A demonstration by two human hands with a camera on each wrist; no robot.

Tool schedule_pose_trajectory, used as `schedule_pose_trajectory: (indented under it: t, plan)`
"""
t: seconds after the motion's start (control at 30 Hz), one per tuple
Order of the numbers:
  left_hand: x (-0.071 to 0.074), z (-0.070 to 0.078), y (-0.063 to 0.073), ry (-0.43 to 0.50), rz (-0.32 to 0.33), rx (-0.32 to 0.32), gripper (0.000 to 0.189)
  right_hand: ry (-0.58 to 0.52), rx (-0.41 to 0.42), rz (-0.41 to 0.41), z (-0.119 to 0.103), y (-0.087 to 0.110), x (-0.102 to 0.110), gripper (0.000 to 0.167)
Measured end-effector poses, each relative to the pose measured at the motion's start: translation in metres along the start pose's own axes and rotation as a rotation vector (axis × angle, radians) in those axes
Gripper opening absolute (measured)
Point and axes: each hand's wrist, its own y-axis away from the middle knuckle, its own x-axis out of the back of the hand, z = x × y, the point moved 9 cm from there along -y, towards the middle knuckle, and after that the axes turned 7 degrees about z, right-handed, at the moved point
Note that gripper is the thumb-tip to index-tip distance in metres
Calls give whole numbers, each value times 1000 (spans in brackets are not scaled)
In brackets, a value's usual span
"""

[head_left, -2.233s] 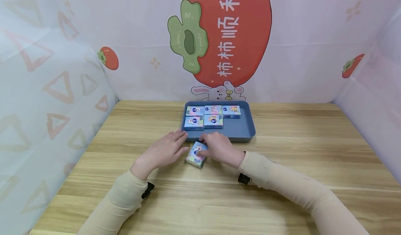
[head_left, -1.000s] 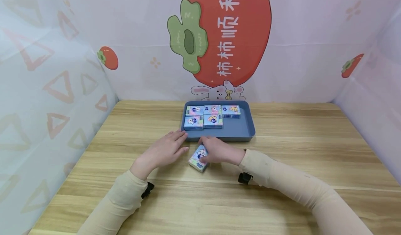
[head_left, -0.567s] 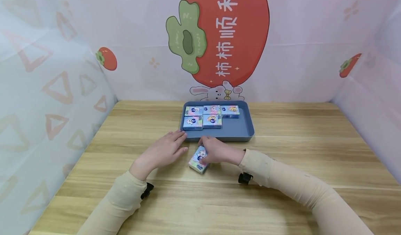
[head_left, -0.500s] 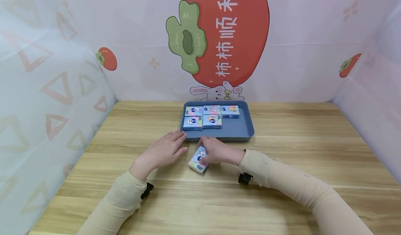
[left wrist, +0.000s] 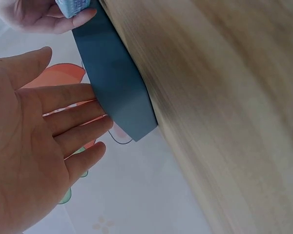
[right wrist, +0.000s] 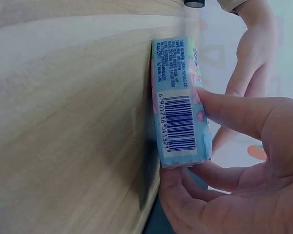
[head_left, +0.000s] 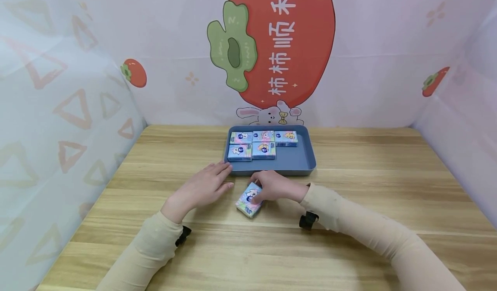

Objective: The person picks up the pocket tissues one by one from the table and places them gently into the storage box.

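Observation:
My right hand (head_left: 273, 186) holds a small blue and pink tissue pack (head_left: 249, 199) with cartoon print, just in front of the tray. In the right wrist view the thumb presses one face of the tissue pack (right wrist: 178, 112), fingers are bent at its end, and the barcode side shows. The pack lies at a slant, close over the wooden table. My left hand (head_left: 203, 187) is flat with straight fingers, its fingertips at the front left corner of the blue-grey tray (head_left: 293, 164). The left wrist view shows that palm (left wrist: 34, 146) bare beside the tray's side (left wrist: 115, 73).
Several like tissue packs (head_left: 264, 150) lie in the tray in two rows, toward its left and back. Bare tray floor shows at the right and front. The wooden table (head_left: 369, 161) runs back to a printed cloth wall (head_left: 174, 92).
My right hand has drawn the tissue pack slightly toward me and to the right, away from the tray's front edge. The left hand and the packs in the tray stay put.

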Motion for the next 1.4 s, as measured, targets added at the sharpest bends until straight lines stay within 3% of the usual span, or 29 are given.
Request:
schedule_pose_trajectory:
  t: [0.47,1.0,1.4]
  plan:
    - [-1,0,-1,-1,-2,7,60,11,-44,45,4,9,12,42]
    - [-1,-1,0,6,1,7,60,-139,-46,84,8,13,27,31]
    - [0,0,0,3,7,0,61,-155,-31,114,10,19,48,29]
